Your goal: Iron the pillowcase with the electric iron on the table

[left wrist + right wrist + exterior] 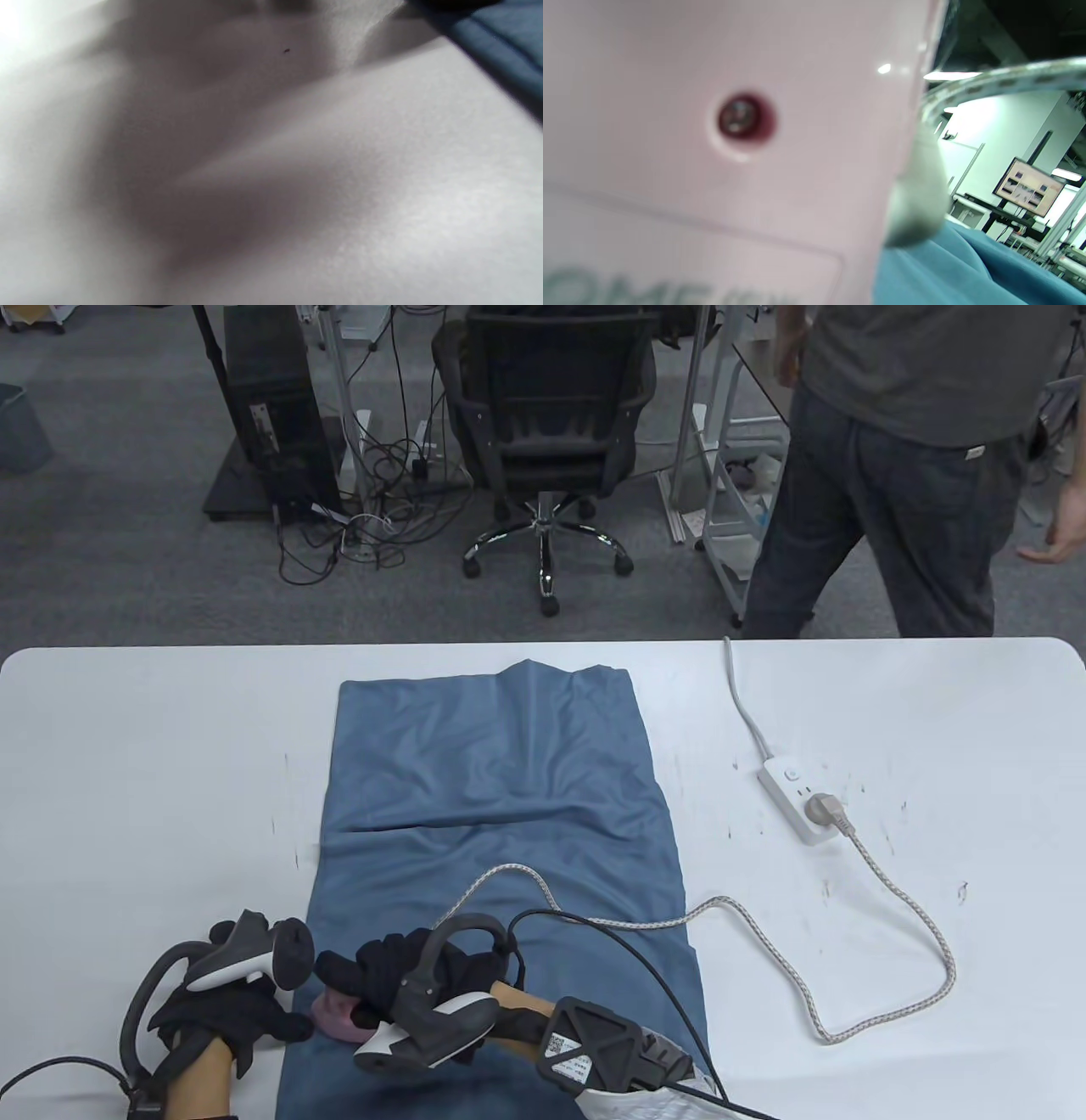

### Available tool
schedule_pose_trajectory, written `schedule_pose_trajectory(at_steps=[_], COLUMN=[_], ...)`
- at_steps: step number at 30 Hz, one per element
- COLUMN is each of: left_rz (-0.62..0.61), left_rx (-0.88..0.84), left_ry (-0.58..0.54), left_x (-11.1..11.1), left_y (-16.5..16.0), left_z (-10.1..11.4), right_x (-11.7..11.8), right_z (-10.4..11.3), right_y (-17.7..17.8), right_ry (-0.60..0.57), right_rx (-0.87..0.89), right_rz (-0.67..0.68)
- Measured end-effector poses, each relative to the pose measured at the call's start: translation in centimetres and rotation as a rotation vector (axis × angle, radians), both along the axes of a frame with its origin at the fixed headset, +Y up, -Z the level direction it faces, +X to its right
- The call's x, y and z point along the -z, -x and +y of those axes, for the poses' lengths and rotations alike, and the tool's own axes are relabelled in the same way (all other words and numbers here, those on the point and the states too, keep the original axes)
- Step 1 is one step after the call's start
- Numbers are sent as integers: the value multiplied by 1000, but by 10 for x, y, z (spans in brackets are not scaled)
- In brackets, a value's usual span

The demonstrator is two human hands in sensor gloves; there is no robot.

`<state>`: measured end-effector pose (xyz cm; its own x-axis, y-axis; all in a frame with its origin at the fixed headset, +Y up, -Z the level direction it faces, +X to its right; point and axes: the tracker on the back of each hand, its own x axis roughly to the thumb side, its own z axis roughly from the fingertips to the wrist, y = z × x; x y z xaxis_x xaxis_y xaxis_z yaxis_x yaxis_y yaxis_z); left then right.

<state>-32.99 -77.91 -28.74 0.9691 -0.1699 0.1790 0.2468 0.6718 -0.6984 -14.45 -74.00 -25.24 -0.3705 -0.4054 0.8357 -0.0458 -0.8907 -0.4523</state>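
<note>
A blue pillowcase (492, 780) lies lengthwise on the white table (153, 780), creased across its middle. At its near end my right hand (399, 976) grips the handle of a pink electric iron (337, 1020), which is mostly hidden under the glove and tracker. In the right wrist view the iron's pink body (734, 148) fills the frame, standing on the blue cloth (946, 271). My left hand (254, 1014) rests on the table beside the iron, fingertips at the pillowcase's left edge. The left wrist view shows only bare table and a corner of the pillowcase (505, 38).
The iron's braided cord (848, 950) loops over the pillowcase and across the right side of the table to a white power strip (793, 797). A person (891, 475) stands beyond the table's far right edge. An office chair (547, 415) stands behind the table.
</note>
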Motion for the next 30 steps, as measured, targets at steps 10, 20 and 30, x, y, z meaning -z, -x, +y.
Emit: schedule_pose_trajectory(at_steps=[10,20,30], left_rz=[5,16,16], left_rx=[12,18,21], left_ry=[4,6,13], left_x=[0,-1,0], left_y=[0,0,1], left_z=[1,1,1], right_x=[29,24,78], right_z=[4,-2,0], right_y=[4,13,-35], right_ry=[78,14,-15], right_rx=[27,4,-27], right_rz=[-115,-103,-439])
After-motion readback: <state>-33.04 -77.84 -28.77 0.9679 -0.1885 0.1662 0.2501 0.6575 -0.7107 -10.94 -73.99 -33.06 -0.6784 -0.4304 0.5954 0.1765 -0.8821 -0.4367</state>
